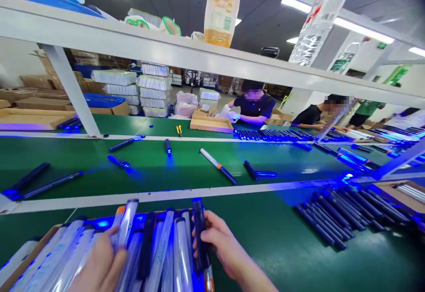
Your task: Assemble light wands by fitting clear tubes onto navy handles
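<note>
In the head view my right hand (222,243) is closed around a dark flashlight-like tube (199,225), held upright over the right end of an open carton (36,250). Clear plastic tubes (159,247) with dark end caps fill this carton, and blue light glows between them. My left hand (102,256), slightly blurred, has its fingers around a clear tube (129,221) at the carton's left part; an orange-ended piece (119,212) shows beside it. Another dark tube (146,245) lies among the clear ones, between my hands.
A pile of dark tubes (345,214) lies on the green bench to the right. Loose tubes, several lit blue, rest on the green belt (186,172) beyond a white rail (142,199). A shelf beam (159,57) with bottles crosses above. Co-workers (254,106) sit opposite.
</note>
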`<state>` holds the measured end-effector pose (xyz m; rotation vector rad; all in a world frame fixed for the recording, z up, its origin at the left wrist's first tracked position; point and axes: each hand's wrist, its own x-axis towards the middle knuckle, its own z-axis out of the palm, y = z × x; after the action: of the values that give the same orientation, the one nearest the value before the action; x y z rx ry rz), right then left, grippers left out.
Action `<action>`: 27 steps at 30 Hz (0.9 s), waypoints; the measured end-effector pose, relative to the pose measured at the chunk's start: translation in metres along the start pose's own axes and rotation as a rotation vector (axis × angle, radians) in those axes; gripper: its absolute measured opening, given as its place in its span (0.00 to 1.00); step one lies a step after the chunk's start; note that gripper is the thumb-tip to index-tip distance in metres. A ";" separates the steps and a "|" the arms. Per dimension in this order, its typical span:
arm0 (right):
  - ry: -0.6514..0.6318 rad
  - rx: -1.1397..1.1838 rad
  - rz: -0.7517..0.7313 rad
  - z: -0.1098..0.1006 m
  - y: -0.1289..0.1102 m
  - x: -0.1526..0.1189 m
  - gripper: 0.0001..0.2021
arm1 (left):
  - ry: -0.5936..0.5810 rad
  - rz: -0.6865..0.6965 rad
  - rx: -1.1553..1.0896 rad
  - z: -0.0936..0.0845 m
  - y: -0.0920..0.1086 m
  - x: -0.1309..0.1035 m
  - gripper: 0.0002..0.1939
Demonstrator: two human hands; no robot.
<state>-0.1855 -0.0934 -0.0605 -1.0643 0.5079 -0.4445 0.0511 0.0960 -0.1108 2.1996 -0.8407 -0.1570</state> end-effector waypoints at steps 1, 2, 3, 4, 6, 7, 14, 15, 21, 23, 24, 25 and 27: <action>-0.002 0.044 0.027 0.006 0.001 -0.006 0.21 | 0.007 -0.101 -0.179 -0.011 0.019 0.004 0.27; -0.018 0.080 0.060 0.013 0.003 -0.014 0.22 | 0.026 -0.220 -0.336 -0.021 0.040 0.008 0.25; -0.049 0.097 0.099 0.022 0.005 -0.023 0.24 | 0.036 -0.365 -0.500 -0.028 0.062 0.012 0.22; -0.087 0.092 0.135 0.032 0.008 -0.033 0.26 | -0.017 -0.476 -0.700 -0.032 0.083 0.018 0.19; -0.154 0.042 0.232 0.050 0.014 -0.054 0.34 | -0.129 -0.599 -1.056 -0.032 0.115 0.029 0.18; -0.172 0.014 0.309 0.057 0.017 -0.064 0.40 | -0.117 -0.610 -1.205 -0.029 0.126 0.033 0.17; -0.201 -0.123 0.496 0.080 0.031 -0.075 0.54 | 0.092 -0.455 -1.592 -0.014 0.137 0.030 0.24; -0.208 -0.142 0.484 0.083 0.032 -0.071 0.52 | 0.078 -0.467 -1.609 -0.015 0.136 0.029 0.26; -0.233 0.072 0.471 0.098 0.040 -0.060 0.40 | -0.076 -0.457 -1.673 -0.026 0.130 0.028 0.22; -0.282 0.192 0.442 0.102 0.042 -0.058 0.35 | -0.118 -0.420 -1.731 -0.028 0.129 0.027 0.19; -0.293 0.234 0.443 0.104 0.043 -0.057 0.34 | -0.124 -0.415 -1.751 -0.029 0.129 0.027 0.18; -0.294 0.262 0.450 0.105 0.043 -0.056 0.33 | -0.117 -0.415 -1.760 -0.029 0.129 0.026 0.18; -0.265 0.292 0.469 0.105 0.043 -0.055 0.29 | -0.077 -0.416 -1.744 -0.029 0.129 0.026 0.18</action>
<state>-0.1636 0.0305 -0.0486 -0.6790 0.4230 0.0394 0.0145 0.0344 0.0036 0.6396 -0.0322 -0.8080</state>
